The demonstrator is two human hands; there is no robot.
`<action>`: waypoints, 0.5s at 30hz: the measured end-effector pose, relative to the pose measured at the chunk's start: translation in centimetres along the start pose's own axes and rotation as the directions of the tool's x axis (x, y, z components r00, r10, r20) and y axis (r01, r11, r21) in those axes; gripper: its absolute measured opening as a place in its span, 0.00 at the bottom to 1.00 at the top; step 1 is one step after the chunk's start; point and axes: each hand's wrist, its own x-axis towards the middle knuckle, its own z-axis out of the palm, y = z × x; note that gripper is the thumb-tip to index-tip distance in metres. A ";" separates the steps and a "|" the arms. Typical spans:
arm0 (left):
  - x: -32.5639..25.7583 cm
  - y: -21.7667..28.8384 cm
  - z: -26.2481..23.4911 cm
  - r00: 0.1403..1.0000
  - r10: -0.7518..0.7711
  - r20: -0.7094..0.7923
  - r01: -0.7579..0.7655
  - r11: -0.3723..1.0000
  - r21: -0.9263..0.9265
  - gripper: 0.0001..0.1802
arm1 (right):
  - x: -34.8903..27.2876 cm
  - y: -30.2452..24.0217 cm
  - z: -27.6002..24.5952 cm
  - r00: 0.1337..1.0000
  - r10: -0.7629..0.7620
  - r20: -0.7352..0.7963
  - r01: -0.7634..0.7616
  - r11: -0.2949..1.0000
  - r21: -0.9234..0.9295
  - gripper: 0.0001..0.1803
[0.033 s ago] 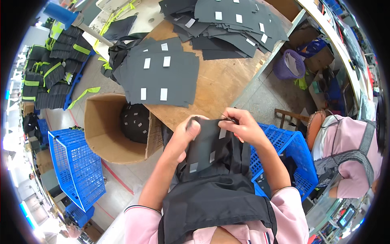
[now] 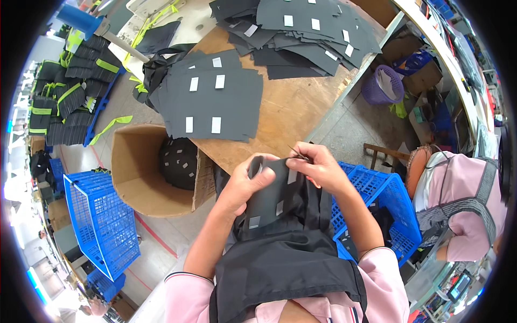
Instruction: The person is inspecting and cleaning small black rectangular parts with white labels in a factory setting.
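A dark grey fabric panel (image 2: 266, 196) with pale rectangular patches hangs over my lap, its upper end between my two hands. My left hand (image 2: 249, 180) grips its left edge, the thumb lying across the front and the fingers behind. At the upper right corner, my right hand (image 2: 318, 166) is closed on a thin, dark, pointed tool (image 2: 299, 154) that looks like thread snips; its tip sticks out above the panel. A bit of red shows under those fingers. Most of the tool is hidden in the hand.
Ahead, a wooden table (image 2: 291, 110) bears a near stack of grey panels (image 2: 207, 102) and a larger far pile (image 2: 301, 40). An open cardboard box (image 2: 145, 188) stands left, beside a blue crate (image 2: 102, 220). Another blue crate (image 2: 401, 237) is by my right arm; a person (image 2: 458, 199) sits beyond.
My left thumb has shifted right across the panel, whose upper edge now curls more. The tool in my right hand has turned, and its tip shows more clearly.
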 end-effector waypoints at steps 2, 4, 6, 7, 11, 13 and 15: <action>-0.3 0.1 0.2 0.998 0.023 0.064 -0.034 0.982 0.186 0.22 | 0.1 0.2 1.9 0.989 -0.006 -0.145 0.044 0.965 0.257 0.11; -0.1 0.3 0.3 1.000 0.002 -0.016 0.000 0.993 0.114 0.21 | -0.4 1.8 3.0 0.853 -0.307 -0.423 0.327 0.945 -0.026 0.13; -0.3 0.7 0.1 0.997 -0.062 -0.042 0.061 0.998 -0.010 0.19 | -2.1 3.0 2.9 0.801 -0.407 -0.439 0.315 0.910 -0.271 0.15; -0.3 0.6 -0.2 0.997 -0.069 -0.036 0.067 0.997 -0.044 0.19 | -3.0 2.9 2.7 0.758 -0.508 -0.410 0.337 0.842 -0.421 0.18; -0.4 0.8 0.0 0.995 -0.101 -0.004 0.101 0.993 -0.063 0.18 | -4.0 2.7 2.5 0.755 -0.562 -0.338 0.345 0.779 -0.524 0.19; -0.4 0.8 0.3 0.998 -0.068 -0.002 0.068 0.998 -0.009 0.18 | -3.3 2.1 2.4 0.721 -0.636 -0.275 0.392 0.702 -0.594 0.19; -0.6 0.9 0.3 0.998 -0.066 0.011 0.066 0.998 -0.004 0.18 | -3.0 1.9 2.3 0.715 -0.644 -0.271 0.389 0.689 -0.612 0.19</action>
